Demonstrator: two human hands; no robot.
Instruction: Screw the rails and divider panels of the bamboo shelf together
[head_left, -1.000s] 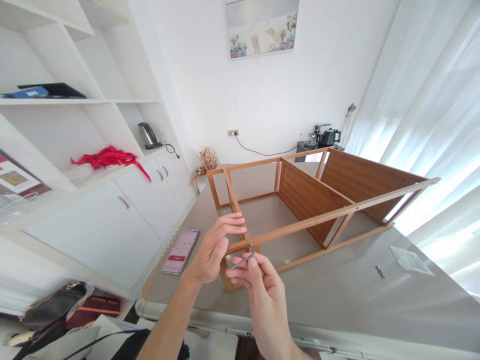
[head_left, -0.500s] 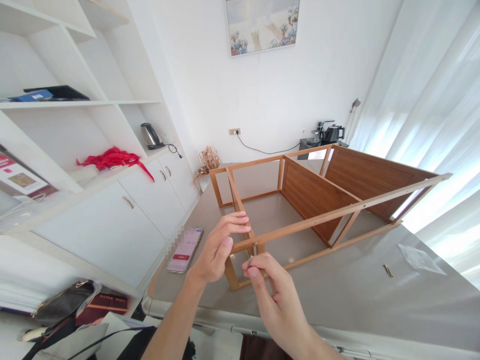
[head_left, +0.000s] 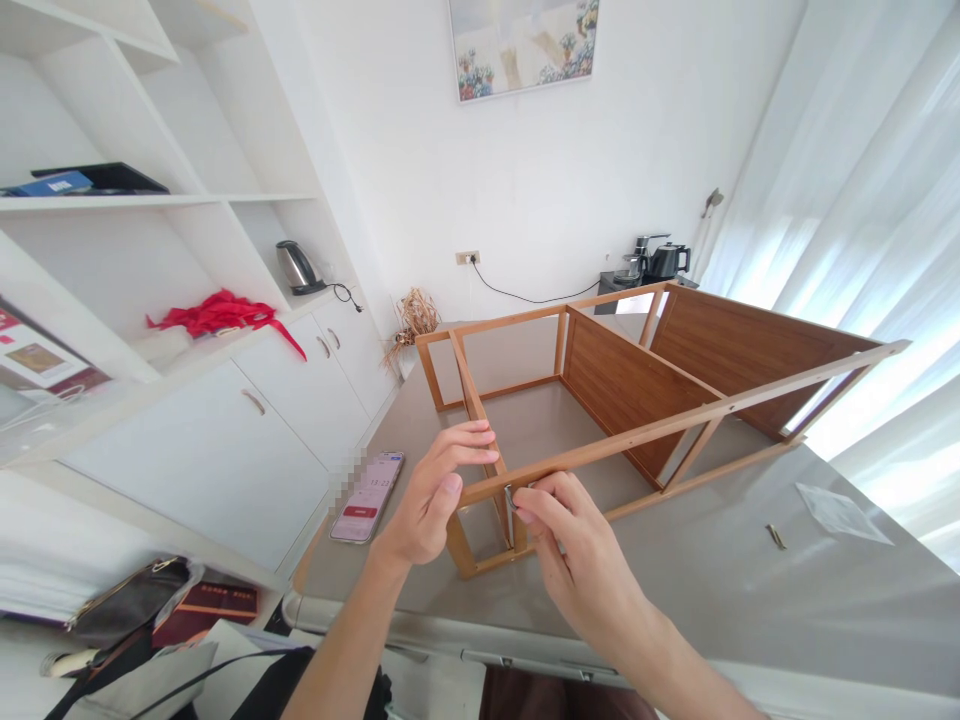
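Observation:
A wooden shelf frame (head_left: 652,430) lies on its side on the table. My left hand (head_left: 431,490) rests at the near left corner, its fingers stretched out against the crosspiece (head_left: 469,385) and the thumb apart, close to the end of the front rail. Just right of it, my right hand (head_left: 574,525) is closed, thumb and index finger pinching a small metal hex key (head_left: 510,497) under that rail, where the crosspiece meets it. The fingers cover most of the key. Whether its tip sits in a bolt cannot be made out.
A phone (head_left: 367,498) lies left of my hands. On the table's right are loose screws (head_left: 776,537) and a clear plastic bag (head_left: 840,512). Dried flowers (head_left: 415,318) stand behind the frame. White cabinets (head_left: 187,430) line the left side.
My right hand has moved slightly up and right, turning so its knuckles sit against the rail, with the key still pinched. My left hand stays at the corner.

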